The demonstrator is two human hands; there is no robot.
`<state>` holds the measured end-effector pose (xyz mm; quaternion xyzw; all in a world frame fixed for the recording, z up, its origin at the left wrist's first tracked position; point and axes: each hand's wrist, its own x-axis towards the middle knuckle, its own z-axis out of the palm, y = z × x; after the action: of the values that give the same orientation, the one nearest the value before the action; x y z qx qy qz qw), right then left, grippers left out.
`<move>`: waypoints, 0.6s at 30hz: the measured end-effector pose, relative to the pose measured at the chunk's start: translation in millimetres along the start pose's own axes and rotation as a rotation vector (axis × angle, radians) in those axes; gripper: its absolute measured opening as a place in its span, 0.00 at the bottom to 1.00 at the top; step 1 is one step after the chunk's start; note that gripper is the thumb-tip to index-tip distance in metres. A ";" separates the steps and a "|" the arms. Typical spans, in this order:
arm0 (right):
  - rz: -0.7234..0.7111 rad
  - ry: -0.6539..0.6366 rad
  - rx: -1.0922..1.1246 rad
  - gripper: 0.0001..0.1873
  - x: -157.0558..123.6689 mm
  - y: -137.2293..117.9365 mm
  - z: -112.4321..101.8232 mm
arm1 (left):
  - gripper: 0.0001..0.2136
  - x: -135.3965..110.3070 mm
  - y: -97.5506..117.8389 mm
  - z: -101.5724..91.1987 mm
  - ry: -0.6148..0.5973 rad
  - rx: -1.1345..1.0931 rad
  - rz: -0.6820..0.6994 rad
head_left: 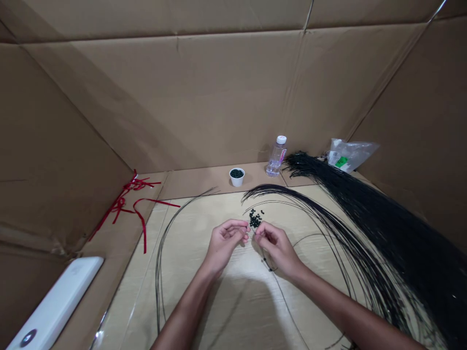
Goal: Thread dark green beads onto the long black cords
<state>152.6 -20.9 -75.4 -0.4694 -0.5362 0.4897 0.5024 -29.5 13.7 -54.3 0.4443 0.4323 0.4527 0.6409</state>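
My left hand (pixel 223 245) is over the middle of the table, thumb and fingers drawn together. What sits between its fingertips, if anything, is too small to make out. Facing it, my right hand (pixel 279 248) pinches a thin dark cord (pixel 283 295) near its end. The cord runs down below the right hand toward the table's near edge, and a few small dark beads (pixel 270 269) show along it. Just beyond both sets of fingertips lies a loose pile of small black beads (pixel 255 219).
Behind the pile stand a white cup (pixel 237 181) of dark beads and a water bottle (pixel 275 163). Bundles of black strands (pixel 321 218) sweep down the right, near a plastic bag (pixel 352 154). At left are separate strands (pixel 159 265), red ribbons (pixel 143 223) and a white device (pixel 62 301). Cardboard walls surround the table.
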 end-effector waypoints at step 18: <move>-0.005 -0.006 -0.074 0.08 -0.4 -8.6 2.8 | 0.19 1.7 -7.4 -3.6 -0.080 0.048 -0.015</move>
<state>149.7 -22.2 -66.9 -0.4848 -0.5567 0.4695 0.4844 -31.1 14.5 -62.5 0.4742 0.4204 0.4191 0.6502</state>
